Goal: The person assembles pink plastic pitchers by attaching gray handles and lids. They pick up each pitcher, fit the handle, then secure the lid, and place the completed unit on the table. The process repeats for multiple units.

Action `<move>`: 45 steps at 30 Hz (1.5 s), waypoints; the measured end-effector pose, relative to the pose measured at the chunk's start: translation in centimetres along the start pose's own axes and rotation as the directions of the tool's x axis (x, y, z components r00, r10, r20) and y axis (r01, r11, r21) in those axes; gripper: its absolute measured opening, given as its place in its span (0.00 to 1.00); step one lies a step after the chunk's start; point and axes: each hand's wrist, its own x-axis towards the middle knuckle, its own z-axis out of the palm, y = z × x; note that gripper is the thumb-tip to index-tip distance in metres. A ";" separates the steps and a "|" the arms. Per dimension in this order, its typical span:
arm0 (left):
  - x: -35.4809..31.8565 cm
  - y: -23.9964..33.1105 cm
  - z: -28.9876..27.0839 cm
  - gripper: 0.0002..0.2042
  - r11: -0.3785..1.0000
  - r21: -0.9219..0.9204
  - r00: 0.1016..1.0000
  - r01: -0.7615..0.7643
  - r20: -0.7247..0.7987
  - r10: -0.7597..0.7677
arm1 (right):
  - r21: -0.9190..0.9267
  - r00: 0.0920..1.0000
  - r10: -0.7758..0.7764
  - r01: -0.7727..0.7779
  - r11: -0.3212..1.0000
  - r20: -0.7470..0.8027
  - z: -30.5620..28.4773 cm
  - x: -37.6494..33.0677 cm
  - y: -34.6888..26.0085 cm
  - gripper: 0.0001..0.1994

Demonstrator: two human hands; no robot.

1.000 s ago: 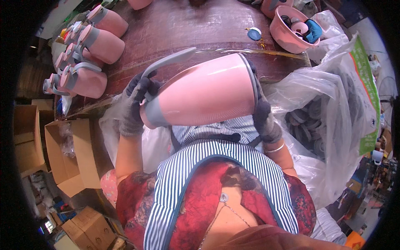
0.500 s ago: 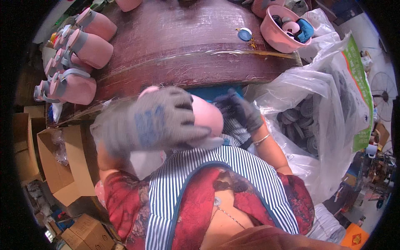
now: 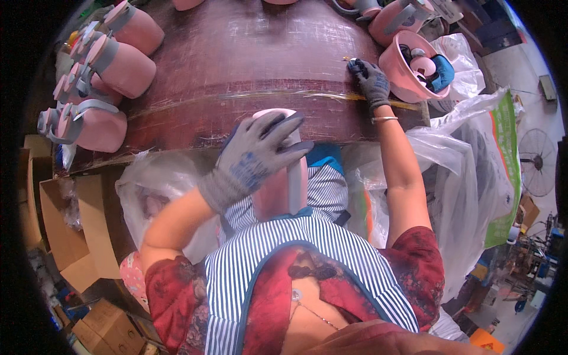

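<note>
A pink jug (image 3: 269, 198) with a grey handle lies across my lap against the striped apron. My left hand (image 3: 251, 157), in a grey glove, curls over the jug's upper part, its fingers somewhat apart. On the table, my gloved right hand (image 3: 371, 83) has its fingers bent down beside the pink basin (image 3: 405, 86). A small pale and gold bit peeks out at those fingertips; what they hold is mostly hidden. The basin contains a pink round piece, dark parts and something blue.
Several pink jugs (image 3: 124, 68) with grey lids crowd the left of the dark red table (image 3: 236, 65); more stand at the far right. Open cardboard boxes (image 3: 109, 231) are at the left, a large clear plastic bag (image 3: 455, 177) at the right.
My right hand has gone from my lap up and forward to the small blue-and-white disc on the table, covering it. The jug has turned more upright in view under my left hand.
</note>
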 end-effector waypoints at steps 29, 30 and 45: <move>-6.5 3.7 5.8 0.28 0.666 -0.640 0.833 0.383 -0.071 -0.548 | 0.894 0.891 0.178 -0.438 0.093 0.418 -7.6 -21.7 -20.8 0.15; -6.3 3.7 5.6 0.26 0.674 -0.632 0.835 0.383 -0.075 -0.545 | 0.902 0.891 0.164 -0.432 0.027 0.422 -7.3 -21.8 -20.9 0.16; -7.3 1.1 1.5 0.15 -0.700 -0.703 0.806 -0.121 0.342 -0.483 | 0.966 0.961 0.161 -0.242 0.096 0.225 -7.5 -21.6 -21.3 0.11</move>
